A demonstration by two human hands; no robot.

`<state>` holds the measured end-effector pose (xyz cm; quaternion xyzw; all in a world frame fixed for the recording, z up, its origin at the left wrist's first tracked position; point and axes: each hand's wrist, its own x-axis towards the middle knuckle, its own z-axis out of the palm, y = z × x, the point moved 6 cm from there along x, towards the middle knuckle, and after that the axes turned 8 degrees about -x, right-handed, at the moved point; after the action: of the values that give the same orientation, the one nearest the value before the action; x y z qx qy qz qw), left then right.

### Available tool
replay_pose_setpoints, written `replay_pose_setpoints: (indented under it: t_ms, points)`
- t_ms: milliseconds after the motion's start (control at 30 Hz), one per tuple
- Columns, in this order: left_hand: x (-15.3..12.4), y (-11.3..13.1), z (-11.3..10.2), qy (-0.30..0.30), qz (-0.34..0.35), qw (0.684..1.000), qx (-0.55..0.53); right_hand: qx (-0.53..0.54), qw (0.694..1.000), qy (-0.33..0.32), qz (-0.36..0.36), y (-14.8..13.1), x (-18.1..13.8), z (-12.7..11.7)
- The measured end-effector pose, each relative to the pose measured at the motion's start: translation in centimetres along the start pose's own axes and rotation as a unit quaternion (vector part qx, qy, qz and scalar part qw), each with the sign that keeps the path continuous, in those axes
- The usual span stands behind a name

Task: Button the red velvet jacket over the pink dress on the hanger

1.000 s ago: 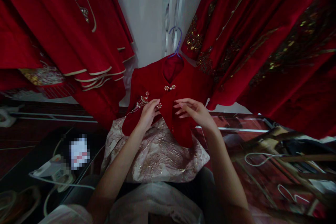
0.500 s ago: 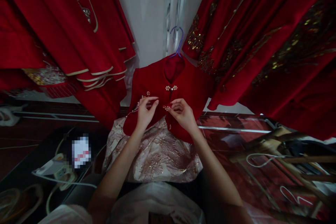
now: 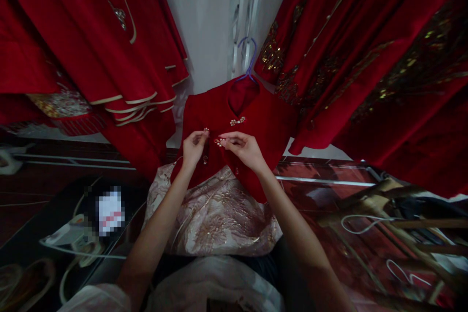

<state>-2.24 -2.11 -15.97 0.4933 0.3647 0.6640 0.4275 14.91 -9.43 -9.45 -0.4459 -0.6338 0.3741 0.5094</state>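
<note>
A red jacket (image 3: pixel 215 107) with a V neck hangs in front of me on a purple hanger (image 3: pixel 250 61). Its top beaded clasp (image 3: pixel 237 121) joins the two front edges. My left hand (image 3: pixel 194 147) pinches the beaded button piece (image 3: pixel 206 130) on the left front panel. Between the thumb and fingers of my right hand (image 3: pixel 244 150) is the beaded loop (image 3: pixel 219 142) of the right panel, a short way from the button piece. Lower on the jacket another beaded fastener (image 3: pixel 205 159) shows. Pale patterned brocade cloth (image 3: pixel 219 214) lies across my lap beneath the hem.
Long red garments (image 3: pixel 139 58) hang at the left, and sequined red ones (image 3: pixel 365 68) at the right. A power strip (image 3: pixel 82 243) with cables sits on a dark surface at lower left. A wooden frame (image 3: pixel 387 204) stands at right.
My right hand has moved left with the beaded loop, drawing the right panel across. The left hand has gone slightly left, from loosely spread fingers to a pinch on the button piece.
</note>
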Motion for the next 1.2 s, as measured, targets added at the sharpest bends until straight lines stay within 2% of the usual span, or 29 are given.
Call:
replay_pose_setpoints:
  t_ms: [167, 367, 533, 1000, 1100, 1200]
  points:
    - [-0.3, 0.1, -0.1, 0.027, -0.071, 0.994, -0.084, -0.123, 0.992, 0.028, -0.023, 1.8, 3.5, 2.1]
    - [-0.4, 0.3, -0.2, 0.043, -0.095, 0.989, -0.106, -0.22, 0.971, 0.09, -0.036, 2.5, 4.4, 2.9]
    - [-0.4, 0.4, -0.2, 0.014, -0.08, 0.993, -0.083, -0.216, 0.971, 0.097, -0.045, 2.8, 4.3, 3.2]
    - [0.5, 1.6, -0.5, -0.068, 0.014, 0.995, 0.069, -0.223, 0.966, 0.117, -0.067, 2.7, 3.8, 3.5]
    - [0.3, 1.4, -0.4, -0.093, 0.018, 0.993, 0.066, -0.204, 0.973, 0.096, -0.056, 2.6, 3.8, 3.3]
    - [-0.4, 0.6, -0.9, -0.094, 0.014, 0.994, 0.062, -0.161, 0.986, 0.045, -0.026, 3.1, 2.9, 2.7]
